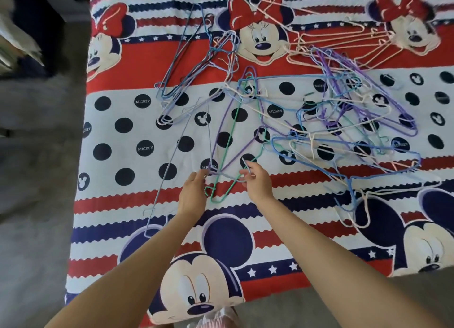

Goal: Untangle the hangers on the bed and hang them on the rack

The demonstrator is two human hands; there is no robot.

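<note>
Both hands are working at the near tip of the green wire hanger [227, 141], whose long axis is running up the frame: the left hand [194, 192] is pinching its left edge, the right hand [258, 182] gripping an interlocked purple hanger [239, 155]. The tangled pile [344, 121] is sprawling right across the patterned bed [122, 204].

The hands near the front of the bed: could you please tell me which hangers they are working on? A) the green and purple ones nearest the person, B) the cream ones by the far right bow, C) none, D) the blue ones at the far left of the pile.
A: both the left hand and right hand pinch the overlapping green hanger and purple hanger.
</note>
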